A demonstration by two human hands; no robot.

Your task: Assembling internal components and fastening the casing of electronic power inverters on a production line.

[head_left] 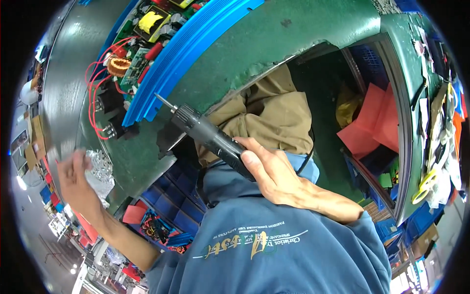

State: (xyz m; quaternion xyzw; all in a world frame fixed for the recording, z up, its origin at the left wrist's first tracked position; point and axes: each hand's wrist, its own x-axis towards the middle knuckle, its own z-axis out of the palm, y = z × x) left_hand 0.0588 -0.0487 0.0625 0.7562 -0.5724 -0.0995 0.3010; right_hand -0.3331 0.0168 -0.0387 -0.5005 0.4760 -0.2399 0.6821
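Farthest left, the left hand (pixel 76 181) is blurred, its fingers loosely bent and partly spread; whether it has hold of anything, I cannot tell. Just beside it is a shiny, crinkled bag (pixel 102 171), likely light and soft, with contents too unclear to name. Next, thin red wires (pixel 91 98) loop out from the circuit board (pixel 142 66); they look limp and easy to snag. The board's parts, among them a copper coil (pixel 119 66), look fragile and poor to grip. Along its side runs a blue metal rail (pixel 188 54), stiff and probably smooth, so the safer place to lift from. All this lies on the green counter (pixel 293 32). The black screwdriver (pixel 205 131) slants in front of the rail's near end, its tip over the blue metal; contact is unclear. It should be rigid, with some weight in the thick body. The right hand (pixel 276 176) is wrapped around its rear, a sound place to hold it.
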